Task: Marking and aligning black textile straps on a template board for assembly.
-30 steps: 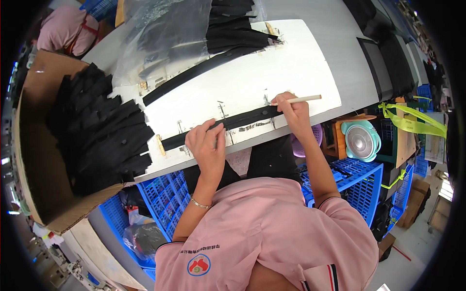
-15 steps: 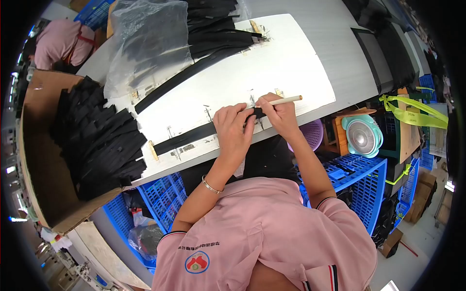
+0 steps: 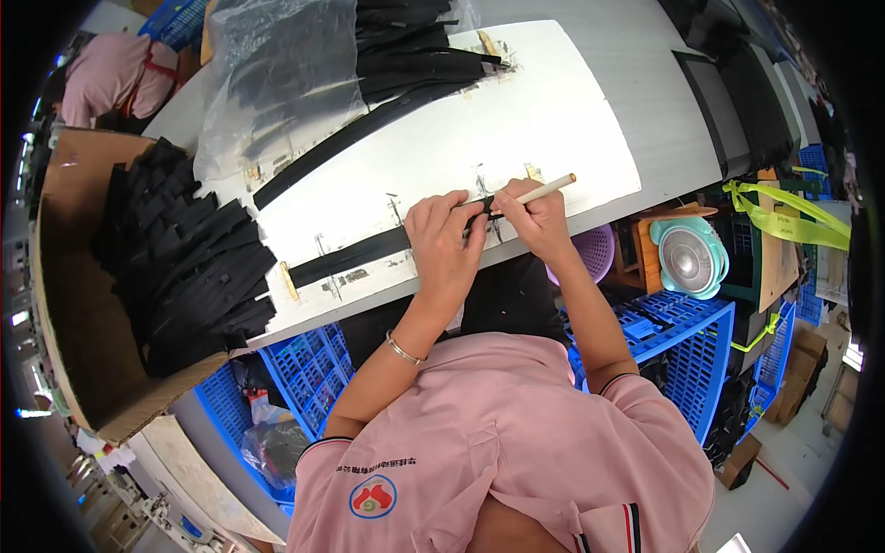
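Note:
A black fabric strip (image 3: 355,257) lies along the near edge of a white marked board (image 3: 553,111). My left hand (image 3: 446,241) is closed on the strip, thumb and fingers pinching its right part. Just to the right, my right hand (image 3: 536,221) grips a slim cream-coloured pen (image 3: 553,188), slanted up to the right. Its lower end is hidden by my fingers at the strip's right end. Farther back on the board, another black strip (image 3: 323,164) lies slantwise beside a heap of black strips (image 3: 406,69).
A cardboard box (image 3: 69,276) full of black strips stands at the left. Clear plastic film (image 3: 277,83) partly covers the heap behind. Blue crates (image 3: 687,369), a purple basket (image 3: 595,253) and a teal fan (image 3: 690,258) are below the table's edge. Another person (image 3: 120,78) is at far left.
My right hand has shifted slightly to the right, and the pen is tilted more steeply. My left hand stays almost in place on the strip.

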A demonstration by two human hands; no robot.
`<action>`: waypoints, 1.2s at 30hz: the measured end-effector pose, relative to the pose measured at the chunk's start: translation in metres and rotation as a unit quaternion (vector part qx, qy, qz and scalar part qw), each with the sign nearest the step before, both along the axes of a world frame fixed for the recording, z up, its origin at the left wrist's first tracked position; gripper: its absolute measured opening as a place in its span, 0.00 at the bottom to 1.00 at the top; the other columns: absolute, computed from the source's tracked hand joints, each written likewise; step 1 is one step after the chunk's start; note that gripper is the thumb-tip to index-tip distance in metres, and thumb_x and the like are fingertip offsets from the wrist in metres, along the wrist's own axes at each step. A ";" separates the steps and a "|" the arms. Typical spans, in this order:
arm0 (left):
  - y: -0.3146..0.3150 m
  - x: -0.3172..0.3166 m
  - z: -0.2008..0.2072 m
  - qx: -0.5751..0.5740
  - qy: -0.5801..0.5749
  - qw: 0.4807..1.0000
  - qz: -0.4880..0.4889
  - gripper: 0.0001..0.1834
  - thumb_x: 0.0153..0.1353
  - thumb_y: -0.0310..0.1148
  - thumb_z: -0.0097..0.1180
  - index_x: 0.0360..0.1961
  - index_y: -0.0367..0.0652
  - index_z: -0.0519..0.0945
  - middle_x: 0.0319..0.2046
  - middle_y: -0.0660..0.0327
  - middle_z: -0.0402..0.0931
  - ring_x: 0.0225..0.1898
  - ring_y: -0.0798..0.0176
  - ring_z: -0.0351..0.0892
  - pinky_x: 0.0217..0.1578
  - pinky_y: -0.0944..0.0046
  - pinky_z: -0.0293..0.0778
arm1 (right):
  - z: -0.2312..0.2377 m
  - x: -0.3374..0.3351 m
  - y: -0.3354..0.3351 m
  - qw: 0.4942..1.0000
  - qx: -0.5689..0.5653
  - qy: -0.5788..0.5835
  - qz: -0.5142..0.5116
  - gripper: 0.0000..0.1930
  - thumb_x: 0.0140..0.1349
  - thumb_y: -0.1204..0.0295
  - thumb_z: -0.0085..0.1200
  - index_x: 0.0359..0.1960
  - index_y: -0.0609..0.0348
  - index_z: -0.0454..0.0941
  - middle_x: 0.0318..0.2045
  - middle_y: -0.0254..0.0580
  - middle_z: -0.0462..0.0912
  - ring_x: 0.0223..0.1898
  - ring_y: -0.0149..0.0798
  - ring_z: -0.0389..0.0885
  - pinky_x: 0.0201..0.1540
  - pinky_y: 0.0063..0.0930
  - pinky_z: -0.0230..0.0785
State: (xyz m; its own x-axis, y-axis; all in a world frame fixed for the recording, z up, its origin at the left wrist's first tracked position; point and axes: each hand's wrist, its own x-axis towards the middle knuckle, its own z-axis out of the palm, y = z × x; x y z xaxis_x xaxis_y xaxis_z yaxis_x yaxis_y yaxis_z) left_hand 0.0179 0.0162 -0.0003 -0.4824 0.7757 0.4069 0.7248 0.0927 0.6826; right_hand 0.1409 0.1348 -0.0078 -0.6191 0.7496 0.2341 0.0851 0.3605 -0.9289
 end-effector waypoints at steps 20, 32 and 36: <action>-0.026 -0.018 -0.001 -0.121 0.039 0.991 -0.042 0.27 0.70 0.36 0.58 0.68 0.42 0.73 0.73 0.49 0.63 0.77 0.44 0.55 0.72 0.26 0.36 | 0.005 0.005 -0.009 0.993 -0.050 0.063 -0.088 0.15 0.71 0.72 0.53 0.27 0.67 0.84 0.20 0.35 0.79 0.23 0.25 0.72 0.27 0.22 0.62; -0.065 -0.105 0.000 -0.065 0.108 0.992 0.028 0.25 0.65 0.23 0.51 0.64 0.45 0.78 0.68 0.50 0.71 0.75 0.44 0.61 0.76 0.33 0.37 | 0.004 -0.003 -0.008 0.990 -0.082 0.044 -0.102 0.14 0.72 0.70 0.54 0.31 0.66 0.85 0.21 0.31 0.78 0.21 0.21 0.69 0.25 0.18 0.57; -0.141 -0.150 -0.002 -0.115 0.224 0.951 0.177 0.29 0.52 0.15 0.52 0.57 0.42 0.81 0.66 0.54 0.73 0.74 0.45 0.62 0.75 0.31 0.38 | 0.004 -0.001 -0.005 0.990 -0.089 0.052 -0.093 0.14 0.72 0.70 0.55 0.31 0.66 0.85 0.21 0.30 0.77 0.21 0.20 0.66 0.24 0.18 0.55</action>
